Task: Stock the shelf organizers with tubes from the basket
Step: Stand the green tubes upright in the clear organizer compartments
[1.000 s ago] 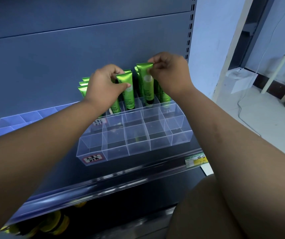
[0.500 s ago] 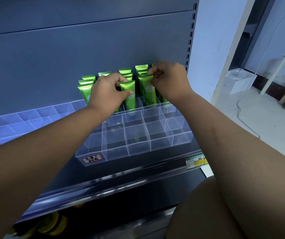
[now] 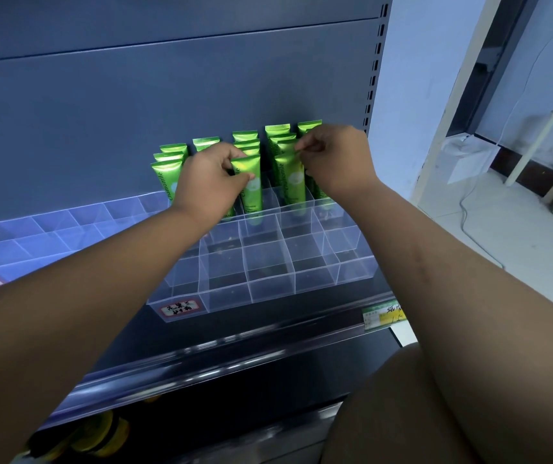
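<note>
A clear plastic organizer with a grid of compartments stands on the shelf. Its back rows hold several upright green tubes. My left hand grips the top of one green tube standing in a middle compartment. My right hand pinches the top edge of another green tube just to the right, which also stands in a compartment. The basket is out of view.
A second clear organizer sits to the left, its compartments bare. A price rail runs along the shelf front. Yellow items lie on the lower shelf. Right of the shelving is open floor with a white box.
Both hands have lowered their tubes down into the organizer's compartments; the tubes now stand lower, level with the stocked rows behind them.
</note>
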Demonstrator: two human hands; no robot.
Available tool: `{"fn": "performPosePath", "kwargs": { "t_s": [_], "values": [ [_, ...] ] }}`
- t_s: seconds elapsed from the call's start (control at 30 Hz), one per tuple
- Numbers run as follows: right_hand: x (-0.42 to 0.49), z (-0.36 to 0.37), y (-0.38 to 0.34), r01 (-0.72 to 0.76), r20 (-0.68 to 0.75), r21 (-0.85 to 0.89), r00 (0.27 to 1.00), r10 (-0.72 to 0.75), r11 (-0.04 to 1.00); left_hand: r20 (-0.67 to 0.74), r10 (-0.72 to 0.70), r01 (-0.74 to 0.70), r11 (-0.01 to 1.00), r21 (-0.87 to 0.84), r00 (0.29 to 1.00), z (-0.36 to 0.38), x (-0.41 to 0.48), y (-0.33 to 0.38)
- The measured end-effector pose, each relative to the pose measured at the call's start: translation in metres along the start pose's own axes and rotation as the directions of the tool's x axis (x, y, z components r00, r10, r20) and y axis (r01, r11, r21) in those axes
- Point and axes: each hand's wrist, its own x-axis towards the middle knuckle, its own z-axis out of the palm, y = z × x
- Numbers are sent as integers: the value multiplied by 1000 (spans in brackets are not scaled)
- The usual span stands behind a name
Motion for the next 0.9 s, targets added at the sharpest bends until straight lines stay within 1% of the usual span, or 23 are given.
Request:
{"fn": "performPosePath", "kwargs": {
  "t_s": [0.23, 0.37, 0.43, 0.53, 0.63, 0.77, 0.9],
  "values": [
    [5, 6, 5, -65, -31, 43, 997, 66, 997, 8, -80, 80, 982, -173, 997, 1, 0, 0],
    [6, 7, 5, -62, -42, 25, 997, 63, 998, 15, -72, 73, 979, -192, 997, 0, -3, 1],
    [6, 6, 4, -45, -45, -17, 998, 44, 999, 7, -78, 78, 977, -196, 997, 0, -4, 0],
    [5, 6, 3, 20, -44, -112, 999, -25, 993, 2, -79, 78, 979, -186, 997, -1, -4, -1],
    [5, 7, 1, 70, -36, -167, 996, -78, 983, -1, -67, 66, 987, -150, 998, -3, -3, -2],
    [5, 6, -1, 101, -23, -184, 994, -107, 978, 5, -37, 38, 993, -114, 999, -5, -2, -2],
    [6, 6, 1, 101, -22, -211, 994, -108, 972, 15, 20, -20, 999, -28, 1000, -5, -4, 0]
  ]
}}
